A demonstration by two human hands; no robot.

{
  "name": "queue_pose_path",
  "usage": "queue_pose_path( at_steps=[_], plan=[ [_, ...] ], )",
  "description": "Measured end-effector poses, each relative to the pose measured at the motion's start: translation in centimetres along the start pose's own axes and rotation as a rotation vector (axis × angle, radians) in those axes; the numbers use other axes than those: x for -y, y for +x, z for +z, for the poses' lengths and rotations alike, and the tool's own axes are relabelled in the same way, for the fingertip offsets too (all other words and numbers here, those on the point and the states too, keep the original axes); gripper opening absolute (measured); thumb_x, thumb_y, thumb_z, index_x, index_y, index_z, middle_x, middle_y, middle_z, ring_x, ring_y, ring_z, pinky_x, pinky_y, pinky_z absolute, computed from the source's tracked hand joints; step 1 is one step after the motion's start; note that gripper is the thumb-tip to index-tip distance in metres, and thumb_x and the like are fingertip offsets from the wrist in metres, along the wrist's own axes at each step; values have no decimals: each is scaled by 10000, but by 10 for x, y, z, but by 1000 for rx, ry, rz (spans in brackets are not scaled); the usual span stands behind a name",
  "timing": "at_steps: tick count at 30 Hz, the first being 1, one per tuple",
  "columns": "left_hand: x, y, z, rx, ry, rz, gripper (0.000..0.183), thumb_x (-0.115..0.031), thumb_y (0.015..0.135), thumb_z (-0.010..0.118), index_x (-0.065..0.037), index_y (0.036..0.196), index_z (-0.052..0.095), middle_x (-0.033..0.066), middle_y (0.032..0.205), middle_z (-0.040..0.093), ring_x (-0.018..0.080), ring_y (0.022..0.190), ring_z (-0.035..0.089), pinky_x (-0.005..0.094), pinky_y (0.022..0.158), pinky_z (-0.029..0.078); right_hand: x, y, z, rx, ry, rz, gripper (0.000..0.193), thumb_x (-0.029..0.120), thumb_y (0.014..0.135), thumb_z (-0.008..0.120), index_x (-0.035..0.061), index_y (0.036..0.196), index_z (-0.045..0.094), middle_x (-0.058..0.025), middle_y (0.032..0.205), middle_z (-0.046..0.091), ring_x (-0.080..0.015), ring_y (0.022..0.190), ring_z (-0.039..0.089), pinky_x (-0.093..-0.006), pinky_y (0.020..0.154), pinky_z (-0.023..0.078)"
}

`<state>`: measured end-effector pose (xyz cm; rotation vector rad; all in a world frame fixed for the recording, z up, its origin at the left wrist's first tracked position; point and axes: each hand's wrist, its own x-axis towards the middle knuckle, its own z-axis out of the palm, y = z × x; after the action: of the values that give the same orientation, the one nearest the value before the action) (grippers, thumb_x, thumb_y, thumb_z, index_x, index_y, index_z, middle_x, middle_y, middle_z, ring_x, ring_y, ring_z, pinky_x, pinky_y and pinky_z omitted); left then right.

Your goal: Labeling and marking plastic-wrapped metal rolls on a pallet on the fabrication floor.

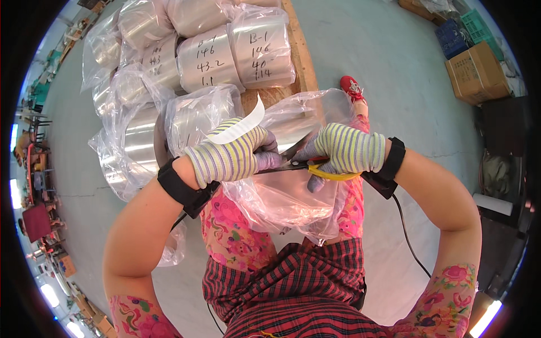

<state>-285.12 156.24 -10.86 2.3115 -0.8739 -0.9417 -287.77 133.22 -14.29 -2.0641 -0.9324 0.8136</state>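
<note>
My right hand point(352, 149), in a striped knit glove, is closed round a pair of scissors point(329, 174) with yellow handles. The dark blades are parted and point left, toward my left hand point(234, 152). That hand, gloved the same way, has its fingers pinched together beside the blades; what they grip is hidden. A curved white strip point(242, 125) lies across the back of my left hand and sticks up past it. Below and between my hands a clear plastic bag point(293, 197) drapes over my lap, with a shiny metallic roll point(290, 132) behind it.
Several silvery rolls point(208, 59) in clear bags, some with handwriting, are stacked on a wooden pallet point(301, 50) ahead and to the left. Cardboard box point(478, 73) and green crate point(480, 28) stand at the far right. A black cable point(408, 236) hangs from my right wrist.
</note>
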Motion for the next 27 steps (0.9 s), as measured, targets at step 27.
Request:
queue_pose_path(
  at_steps=[27],
  plan=[
    [-14,-26,28,-390,-210,-47,172,-157,865,536,9,909,550,28,741,528,107,673,495,243,635,405,-134,-226,213,-1250,516,1222,379,69,777,671,32,1136,554,-1,818,558,-100,722,513,-253,667,463]
  ],
)
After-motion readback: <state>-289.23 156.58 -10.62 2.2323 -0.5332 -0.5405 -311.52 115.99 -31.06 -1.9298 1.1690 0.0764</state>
